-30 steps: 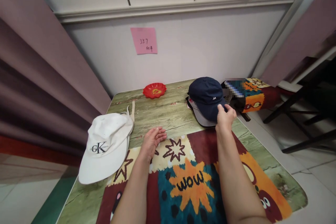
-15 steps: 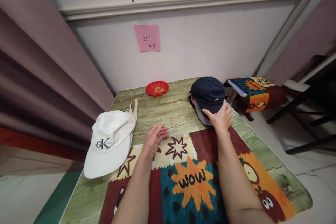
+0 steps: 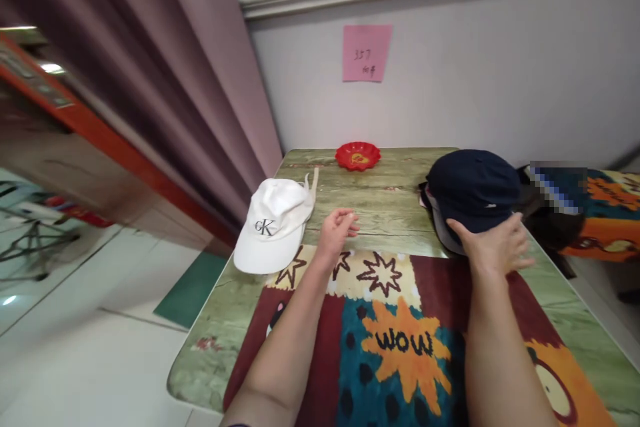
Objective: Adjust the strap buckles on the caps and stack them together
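Note:
A dark navy cap [image 3: 473, 187] sits at the right of the table, apparently stacked over another cap whose grey brim [image 3: 443, 225] shows below. My right hand [image 3: 495, 243] is at its front edge, thumb by the brim and fingers spread out to the right, not wrapped round it. My left hand [image 3: 339, 230] hovers over the table's middle with loosely bent fingers and nothing in it. Left of that hand lies a white cap [image 3: 273, 223] with black "CK" letters, its brim toward me and its strap sticking up behind.
A red scalloped dish [image 3: 358, 156] stands near the wall. Under my arms a patterned cloth mat [image 3: 400, 347] covers the front of the wood-print table [image 3: 210, 340]. A pink note [image 3: 367, 53] is on the wall. Curtains [image 3: 210, 47] hang at the left.
The camera view has swung left, so everything sits further right. My right hand's fingers have spread away from the navy cap's side. The caps keep their places on the table.

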The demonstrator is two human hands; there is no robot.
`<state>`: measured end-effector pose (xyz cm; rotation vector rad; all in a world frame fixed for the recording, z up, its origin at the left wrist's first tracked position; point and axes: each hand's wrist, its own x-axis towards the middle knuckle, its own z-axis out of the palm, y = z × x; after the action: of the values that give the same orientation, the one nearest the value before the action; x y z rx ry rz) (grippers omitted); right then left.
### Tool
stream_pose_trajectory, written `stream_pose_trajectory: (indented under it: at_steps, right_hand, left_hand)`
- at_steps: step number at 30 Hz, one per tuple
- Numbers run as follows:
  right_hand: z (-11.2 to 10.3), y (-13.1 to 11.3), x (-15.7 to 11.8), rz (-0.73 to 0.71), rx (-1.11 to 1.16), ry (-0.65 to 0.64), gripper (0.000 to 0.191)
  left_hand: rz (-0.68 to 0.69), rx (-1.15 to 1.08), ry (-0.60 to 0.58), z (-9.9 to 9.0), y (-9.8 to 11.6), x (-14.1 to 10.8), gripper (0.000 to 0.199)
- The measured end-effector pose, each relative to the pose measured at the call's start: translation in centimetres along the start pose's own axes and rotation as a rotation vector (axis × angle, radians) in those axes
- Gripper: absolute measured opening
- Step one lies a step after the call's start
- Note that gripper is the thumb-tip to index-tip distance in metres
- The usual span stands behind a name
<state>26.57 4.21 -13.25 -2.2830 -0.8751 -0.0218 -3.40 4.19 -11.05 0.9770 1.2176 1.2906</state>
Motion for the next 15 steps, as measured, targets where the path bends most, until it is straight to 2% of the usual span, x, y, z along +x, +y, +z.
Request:
stream_pose_trajectory:
  at_steps: [3,6,8,9,11,13,15]
  right_hand:
    - [-0.9,-0.8,-0.2,-0.085,0.079,0.085,0.128]
    - [-1.8,-2.5,-0.9,-0.24,0.168,0.214,0.117]
    - [-2.2,-3.7,-1.7,-0.34,0.225,0.255,0.107]
    - [-2.3,-4.3,-2.1,-0.379,0.253,0.254,0.101]
    - [-2.2,-5.3,-3.0,-0.427,0.305,0.221,0.088]
    - [-2.1,-5.9,-3.7,-0.454,0.341,0.167,0.076]
    - [-1.9,-6.2,-4.1,-0.47,0.363,0.136,0.07]
  left_hand:
    - [0.255,0.155,0.171,-2.2,2.2,0.4,0.031]
    - [0.574,0.499,0.534,-5.7,4.5,0.5,0.036]
    - [0.68,0.715,0.744,-8.2,5.5,0.5,0.045]
    - [0.672,0.794,0.809,-9.3,5.8,0.5,0.049]
    - [0.566,0.888,0.881,-11.2,5.7,0.6,0.052]
    - [0.439,0.904,0.894,-12.4,5.2,0.7,0.045]
    - [0.378,0.879,0.872,-13.3,4.5,0.9,0.034]
